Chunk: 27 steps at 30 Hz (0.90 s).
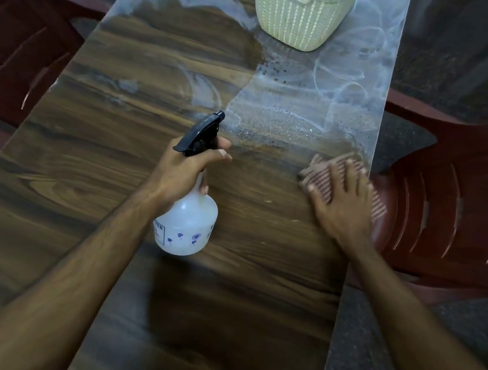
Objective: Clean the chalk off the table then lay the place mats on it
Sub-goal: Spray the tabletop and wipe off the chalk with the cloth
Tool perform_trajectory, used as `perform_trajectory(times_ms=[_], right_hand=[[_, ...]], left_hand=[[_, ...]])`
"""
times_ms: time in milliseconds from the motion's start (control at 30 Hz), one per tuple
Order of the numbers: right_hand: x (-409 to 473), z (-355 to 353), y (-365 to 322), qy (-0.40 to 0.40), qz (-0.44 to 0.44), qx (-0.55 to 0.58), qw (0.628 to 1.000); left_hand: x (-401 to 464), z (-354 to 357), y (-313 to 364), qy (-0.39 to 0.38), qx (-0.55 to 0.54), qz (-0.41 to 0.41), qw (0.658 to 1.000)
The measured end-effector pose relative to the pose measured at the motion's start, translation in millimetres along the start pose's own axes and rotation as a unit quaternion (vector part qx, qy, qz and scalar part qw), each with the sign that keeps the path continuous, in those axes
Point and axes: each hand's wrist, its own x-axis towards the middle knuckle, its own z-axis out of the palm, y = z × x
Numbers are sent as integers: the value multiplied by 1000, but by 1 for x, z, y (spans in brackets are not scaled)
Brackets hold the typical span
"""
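Your left hand grips the spray bottle; your right hand, fingers flat, presses the cloth at the table's right edge, where it could slip off.

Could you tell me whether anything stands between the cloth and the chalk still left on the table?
Mostly no: the cloth under the right hand borders the chalk directly. Only the cream basket stands on the far chalked part.

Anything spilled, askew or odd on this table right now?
Nothing is damaged. White chalk smears cover the far right of the table, flecked with spray droplets, reaching under the basket. The cloth under the right hand overhangs the table edge. The left hand holds the spray bottle.
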Motion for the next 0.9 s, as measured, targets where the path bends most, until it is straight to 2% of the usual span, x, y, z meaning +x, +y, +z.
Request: perform_trajectory(times_ms=[133, 233, 333, 533, 667, 767, 900], right_hand=[[70, -8, -26, 19, 43, 21, 999], [80, -1, -72, 10, 13, 21, 1000], [44, 12, -114, -12, -54, 3, 998], [-70, 37, -151, -46, -171, -3, 984], [-36, 39, -187, -37, -206, -12, 978], [31, 26, -209, -42, -176, -17, 983], [84, 10, -182, -30, -46, 16, 998]], left_hand=[[3, -15, -2, 10, -1, -5, 1000], [7, -27, 0, 12, -10, -9, 1000], [10, -38, 4, 12, -13, -7, 1000], [15, -57, 7, 10, -22, -14, 1000], [22, -67, 2, -3, -15, -12, 1000], [24, -74, 0, -5, -16, -13, 1000], [28, -92, 4, 5, -13, -8, 1000]])
